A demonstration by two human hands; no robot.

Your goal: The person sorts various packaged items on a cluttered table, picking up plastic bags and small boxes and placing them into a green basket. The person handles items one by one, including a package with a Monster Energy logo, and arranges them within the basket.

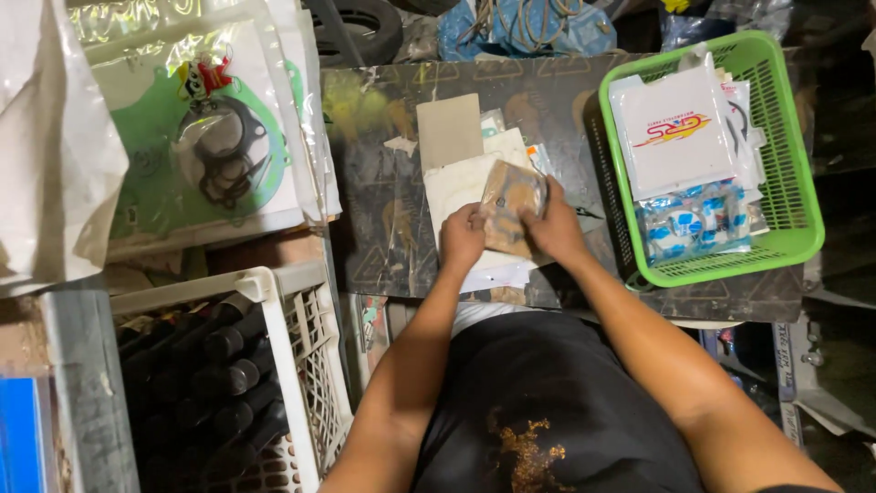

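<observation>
My left hand and my right hand both grip a small clear plastic packet with brownish flat parts inside. I hold it just above a loose pile of white papers and packets lying on a dark worn board. A tan cardboard piece sits at the far end of that pile. The fingers of both hands curl over the packet's lower edge.
A green plastic basket at right holds white and blue packets. At left lie bagged gasket sets in clear plastic. A white crate with black cylindrical parts stands at lower left. A tyre lies beyond the board.
</observation>
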